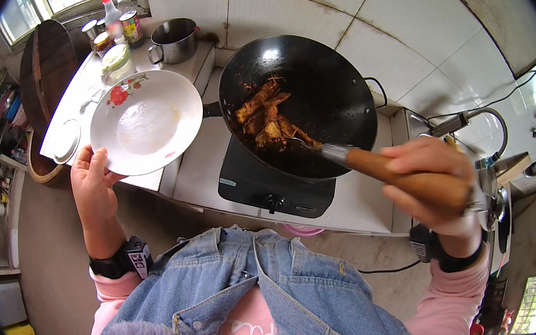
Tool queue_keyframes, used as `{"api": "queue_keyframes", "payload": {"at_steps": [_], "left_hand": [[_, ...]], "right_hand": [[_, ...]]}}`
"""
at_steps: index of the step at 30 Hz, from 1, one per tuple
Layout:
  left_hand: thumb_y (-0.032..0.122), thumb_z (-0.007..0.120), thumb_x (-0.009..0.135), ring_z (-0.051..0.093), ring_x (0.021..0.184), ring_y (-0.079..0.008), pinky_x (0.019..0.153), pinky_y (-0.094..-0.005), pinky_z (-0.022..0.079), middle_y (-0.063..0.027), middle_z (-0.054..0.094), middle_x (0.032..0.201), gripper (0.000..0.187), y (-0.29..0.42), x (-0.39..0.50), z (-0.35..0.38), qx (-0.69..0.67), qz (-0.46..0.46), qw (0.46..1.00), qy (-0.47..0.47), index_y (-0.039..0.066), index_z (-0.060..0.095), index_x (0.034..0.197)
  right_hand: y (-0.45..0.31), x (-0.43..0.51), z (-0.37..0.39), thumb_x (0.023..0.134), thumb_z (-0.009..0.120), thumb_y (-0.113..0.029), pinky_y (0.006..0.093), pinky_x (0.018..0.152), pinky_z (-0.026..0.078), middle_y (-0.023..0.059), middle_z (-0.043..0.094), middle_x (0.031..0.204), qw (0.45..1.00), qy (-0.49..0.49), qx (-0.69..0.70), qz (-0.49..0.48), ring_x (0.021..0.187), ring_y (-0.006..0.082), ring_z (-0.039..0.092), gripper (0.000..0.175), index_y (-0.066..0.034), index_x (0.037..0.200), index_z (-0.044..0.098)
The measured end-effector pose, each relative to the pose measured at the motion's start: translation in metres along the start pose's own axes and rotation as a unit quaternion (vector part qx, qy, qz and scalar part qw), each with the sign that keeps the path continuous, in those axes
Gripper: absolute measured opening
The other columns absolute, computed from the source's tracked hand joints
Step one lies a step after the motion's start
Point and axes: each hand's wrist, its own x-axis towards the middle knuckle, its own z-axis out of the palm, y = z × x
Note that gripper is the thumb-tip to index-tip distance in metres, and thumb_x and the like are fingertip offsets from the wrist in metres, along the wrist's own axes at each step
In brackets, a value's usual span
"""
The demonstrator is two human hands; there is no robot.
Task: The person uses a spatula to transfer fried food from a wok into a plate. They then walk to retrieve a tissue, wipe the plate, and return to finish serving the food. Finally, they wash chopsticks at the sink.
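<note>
My left hand [95,181] holds a white plate [148,122] with a red flower pattern by its lower left rim, tilted beside the wok. The plate bears only a few wet smears. My right hand [429,182] grips the wooden handle of a metal spatula [373,165], slightly blurred. The spatula's head reaches into a black wok [336,100] and touches browned, seasoned pieces of food [269,117], probably meat, in its lower left part. The wok sits on a black single-burner gas stove [276,183].
A steel pot [175,40], a lidded jar [116,61] and several bottles and jars stand on the counter at the back left. A round lid [68,140] lies at its left edge. A faucet [490,114] is at the right, and a tiled wall [291,14] rises behind the wok.
</note>
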Motion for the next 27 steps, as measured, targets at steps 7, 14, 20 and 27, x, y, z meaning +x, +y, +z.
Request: {"api": "queue_keyframes", "payload": {"at_steps": [7,14,20,27], "left_hand": [[0.010,0.049,0.086,0.062,0.069,-0.0144,0.056,-0.0259,0.056,-0.0120,0.060,0.087,0.022,0.000,0.004,-0.005,0.008,0.006,1.000,-0.012,-0.006,0.049,0.101],[0.012,0.052,0.085,0.062,0.066,-0.0132,0.053,-0.0249,0.055,-0.0093,0.060,0.082,0.022,-0.001,0.004,-0.002,0.000,0.028,1.000,-0.014,-0.004,0.049,0.100],[0.010,0.050,0.086,0.062,0.068,-0.0140,0.055,-0.0258,0.055,-0.0113,0.060,0.086,0.021,0.001,0.006,0.001,0.010,0.017,1.000,-0.012,-0.005,0.049,0.100],[0.010,0.048,0.087,0.062,0.068,-0.0146,0.055,-0.0266,0.055,-0.0112,0.060,0.086,0.021,0.005,0.005,0.005,0.014,-0.001,1.000,0.005,-0.005,0.049,0.101]], "right_hand": [[0.049,0.027,0.037,0.070,0.068,-0.002,0.0227,0.061,0.047,0.0055,0.062,0.075,0.992,0.087,-0.006,0.093,0.068,0.0097,0.058,0.022,-0.0035,0.091,0.059],[0.065,0.065,0.037,0.076,0.069,-0.012,0.0199,0.055,0.048,0.0083,0.063,0.071,0.935,0.229,0.218,0.161,0.059,0.0092,0.057,0.021,0.0059,0.085,0.062],[0.101,0.081,0.056,0.075,0.070,-0.015,0.0206,0.054,0.048,0.0073,0.062,0.066,0.946,0.216,0.151,0.190,0.057,0.0096,0.057,0.021,0.0053,0.076,0.063],[0.107,0.065,0.010,0.076,0.068,-0.006,0.0218,0.061,0.050,0.0072,0.063,0.082,0.956,0.222,0.137,0.136,0.069,0.0108,0.059,0.022,0.0022,0.094,0.060]]}}
